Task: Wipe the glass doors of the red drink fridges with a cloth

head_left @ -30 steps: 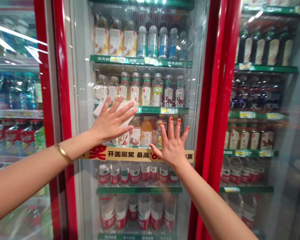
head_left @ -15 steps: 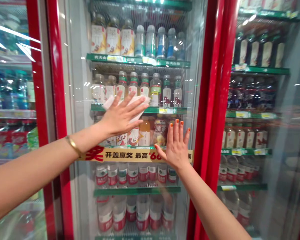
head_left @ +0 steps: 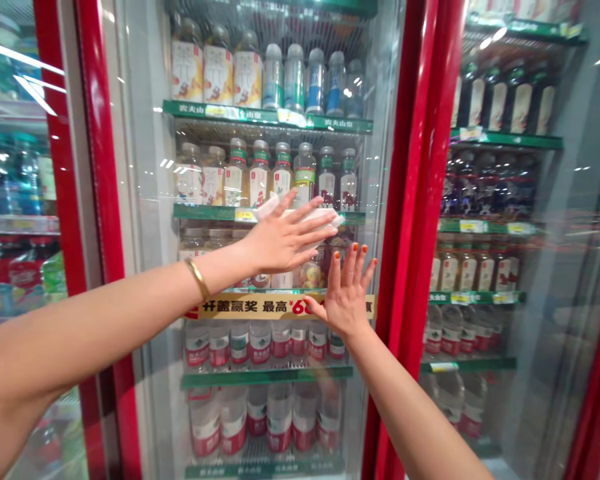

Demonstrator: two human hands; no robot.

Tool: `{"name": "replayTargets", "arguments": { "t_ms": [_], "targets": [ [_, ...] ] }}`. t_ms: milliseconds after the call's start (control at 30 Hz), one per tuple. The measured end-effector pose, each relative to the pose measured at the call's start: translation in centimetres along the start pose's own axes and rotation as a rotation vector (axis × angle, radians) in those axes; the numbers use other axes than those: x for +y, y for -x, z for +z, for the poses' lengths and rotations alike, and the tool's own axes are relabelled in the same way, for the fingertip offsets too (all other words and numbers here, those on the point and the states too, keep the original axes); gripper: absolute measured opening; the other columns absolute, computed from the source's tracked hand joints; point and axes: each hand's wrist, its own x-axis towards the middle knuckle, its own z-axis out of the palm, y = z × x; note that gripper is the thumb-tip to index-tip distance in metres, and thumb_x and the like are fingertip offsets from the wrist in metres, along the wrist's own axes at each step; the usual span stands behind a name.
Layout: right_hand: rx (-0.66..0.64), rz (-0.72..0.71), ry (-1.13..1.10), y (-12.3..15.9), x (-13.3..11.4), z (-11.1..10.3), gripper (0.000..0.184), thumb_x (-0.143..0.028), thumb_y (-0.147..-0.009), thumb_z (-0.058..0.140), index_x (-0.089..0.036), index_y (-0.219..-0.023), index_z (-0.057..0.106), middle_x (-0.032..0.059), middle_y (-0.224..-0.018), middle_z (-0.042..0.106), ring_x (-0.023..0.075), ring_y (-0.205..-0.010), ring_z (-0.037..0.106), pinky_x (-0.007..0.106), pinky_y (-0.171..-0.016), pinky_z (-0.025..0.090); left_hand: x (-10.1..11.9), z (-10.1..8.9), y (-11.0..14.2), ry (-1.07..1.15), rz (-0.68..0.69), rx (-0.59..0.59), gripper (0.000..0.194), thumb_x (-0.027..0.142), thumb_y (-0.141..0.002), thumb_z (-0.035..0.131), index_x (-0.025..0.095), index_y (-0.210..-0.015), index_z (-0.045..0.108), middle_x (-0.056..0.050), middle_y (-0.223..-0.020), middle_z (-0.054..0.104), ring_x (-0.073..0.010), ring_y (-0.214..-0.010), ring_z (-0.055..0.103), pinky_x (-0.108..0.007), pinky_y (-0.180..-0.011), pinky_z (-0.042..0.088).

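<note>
My left hand [head_left: 287,240], with a gold bangle [head_left: 197,279] on the wrist, lies flat with spread fingers over a thin white cloth or tissue [head_left: 266,207]. It presses this against the glass door [head_left: 153,167] of a drinks fridge. Most of the white piece is hidden under the palm and fingers. Lower and to the right, my right hand [head_left: 349,303] rests its palm on the same glass, fingers upward and apart, orange nails showing. Nothing is in it. Its fingers cover part of a yellow printed strip [head_left: 235,307] across the door.
Behind the glass, bottles [head_left: 247,70] stand in rows on shelves with green edges [head_left: 270,119]. Red door frames [head_left: 423,220] run upright on both sides. More fridges with bottles [head_left: 523,100] stand at the left and right. Light reflections streak the glass.
My left hand has slid right across the glass with the white cloth or tissue, closer to my right hand. My right hand stays at nearly the same spot. The view has shifted slightly.
</note>
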Motion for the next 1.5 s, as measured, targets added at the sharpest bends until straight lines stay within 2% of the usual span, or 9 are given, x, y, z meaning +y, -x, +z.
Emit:
{"name": "replayTargets", "arguments": {
  "t_ms": [167, 467, 633, 833, 933, 1100, 1233, 1367, 1500],
  "targets": [
    [0.029, 0.037, -0.030, 0.6, 0.2, 0.1, 0.126, -0.073, -0.095, 0.059, -0.011, -0.176, -0.016, 0.0251, -0.185, -0.016, 0.0509, -0.172, -0.008, 0.086, -0.128, 0.020, 2.2, 1.4, 1.3, 0.069, 0.294, -0.034, 0.052, 0.052, -0.111, 0.041, 0.041, -0.161, 0.055, 0.013, -0.175, 0.040, -0.0160, -0.173, 0.013, -0.049, -0.142, -0.013],
    [0.125, 0.078, -0.070, 1.2, 0.7, 0.2, 0.106, -0.056, -0.101, 0.048, -0.013, -0.178, -0.010, 0.0196, -0.187, -0.011, 0.0462, -0.174, -0.003, 0.082, -0.130, 0.022, 2.7, 0.2, -4.8, 0.053, 0.097, -0.045, 0.063, 0.048, -0.111, 0.037, 0.036, -0.173, 0.034, 0.009, -0.183, 0.027, -0.0235, -0.175, 0.005, -0.061, -0.142, -0.010],
    [0.098, 0.067, -0.051, 0.8, 0.5, 0.0, 0.105, -0.053, -0.101, 0.049, -0.014, -0.178, -0.012, 0.0187, -0.186, -0.014, 0.0448, -0.174, -0.007, 0.081, -0.131, 0.020, 2.9, 1.6, 1.0, 0.098, 0.338, -0.082, 0.049, 0.054, -0.109, 0.045, 0.046, -0.154, 0.061, 0.013, -0.169, 0.052, -0.0161, -0.172, 0.021, -0.048, -0.144, -0.010],
    [-0.073, 0.055, 0.046, 0.0, -0.4, -0.2, 0.099, -0.064, -0.099, 0.063, -0.035, -0.179, 0.013, 0.0139, -0.188, 0.008, 0.0496, -0.173, 0.002, 0.090, -0.126, 0.006, -5.0, -1.7, 7.2, -0.019, -0.287, 0.078, 0.069, 0.066, -0.109, 0.042, 0.039, -0.172, 0.033, 0.007, -0.184, 0.025, -0.0326, -0.175, 0.002, -0.075, -0.131, -0.020],
    [-0.102, 0.059, 0.055, -0.2, -0.5, -0.4, 0.094, -0.064, -0.100, 0.062, -0.036, -0.179, 0.018, 0.0133, -0.188, 0.014, 0.0481, -0.173, 0.006, 0.089, -0.127, 0.004, -1.6, 0.0, 7.5, -0.058, -0.378, 0.201, 0.075, 0.069, -0.109, 0.042, 0.036, -0.175, 0.028, 0.003, -0.186, 0.020, -0.0306, -0.175, -0.007, -0.070, -0.131, -0.025],
    [-0.101, 0.063, 0.050, -0.2, -0.5, -0.5, 0.093, -0.066, -0.101, 0.060, -0.035, -0.179, 0.019, 0.0128, -0.188, 0.012, 0.0475, -0.173, 0.007, 0.088, -0.128, 0.005, 6.9, 4.6, 14.2, -0.075, -0.020, 0.130, 0.075, 0.069, -0.106, 0.044, 0.042, -0.175, 0.029, 0.007, -0.177, 0.041, -0.0216, -0.174, -0.005, -0.058, -0.139, -0.023],
    [-0.101, 0.054, 0.055, -0.2, -0.4, -0.5, 0.095, -0.066, -0.100, 0.063, -0.035, -0.179, 0.018, 0.0120, -0.188, 0.008, 0.0472, -0.173, 0.006, 0.087, -0.130, 0.008, 2.7, 3.8, 20.2, -0.039, -0.492, 0.227, 0.074, 0.050, -0.110, 0.043, 0.048, -0.176, 0.011, 0.008, -0.181, 0.029, -0.0298, -0.174, 0.006, -0.063, -0.140, -0.015],
    [-0.086, 0.051, 0.063, -0.1, -0.3, -0.4, 0.099, -0.064, -0.099, 0.066, -0.035, -0.179, 0.016, 0.0111, -0.188, 0.006, 0.0481, -0.173, 0.008, 0.087, -0.130, 0.010, -1.1, 1.7, 17.6, 0.003, -0.865, 0.370, 0.072, 0.044, -0.112, 0.041, 0.041, -0.178, 0.011, -0.002, -0.186, 0.012, -0.0428, -0.173, 0.002, -0.083, -0.133, -0.007],
    [-0.062, 0.033, 0.059, 0.1, -0.1, -0.4, 0.097, -0.061, -0.099, 0.066, -0.035, -0.179, 0.018, 0.0094, -0.189, 0.006, 0.0502, -0.172, 0.013, 0.089, -0.128, 0.010, 4.7, 4.1, 14.7, -0.063, -0.616, 0.246, 0.079, 0.047, -0.110, 0.046, 0.036, -0.179, 0.008, 0.001, -0.185, 0.016, -0.0258, -0.174, -0.009, -0.062, -0.140, -0.016]
  ]
}}
